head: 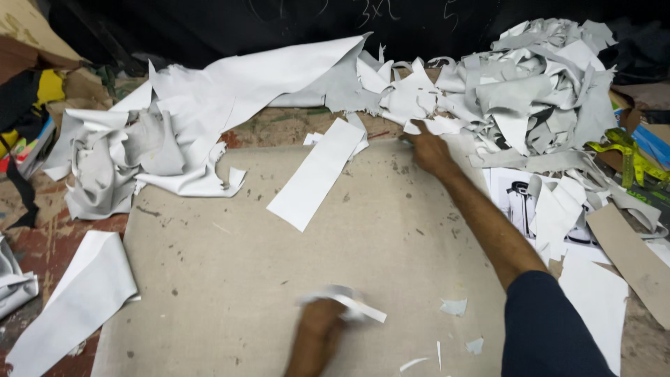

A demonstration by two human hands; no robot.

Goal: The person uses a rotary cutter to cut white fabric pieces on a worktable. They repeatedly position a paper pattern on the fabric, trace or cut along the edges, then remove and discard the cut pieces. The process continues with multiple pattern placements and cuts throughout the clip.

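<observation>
Nearest to us, our left hand (317,328) is blurred over the beige cutting board (230,279). It looks closed around a small white scrap (352,304), though the blur keeps us from seeing the fingers clearly. A few loose white offcuts (455,306) lie just to the right of it.

Farther out, a long white strip (317,174) lies slantwise on the board. Beyond it, our right hand (429,150) reaches to the far edge, its fingers curled down on a ragged white piece (436,126) at the foot of the big scrap heap (537,84).

We judge the step in hand is sorting trimmings; next, the far piece needs a firm pinch to pull it free of the heap.
</observation>
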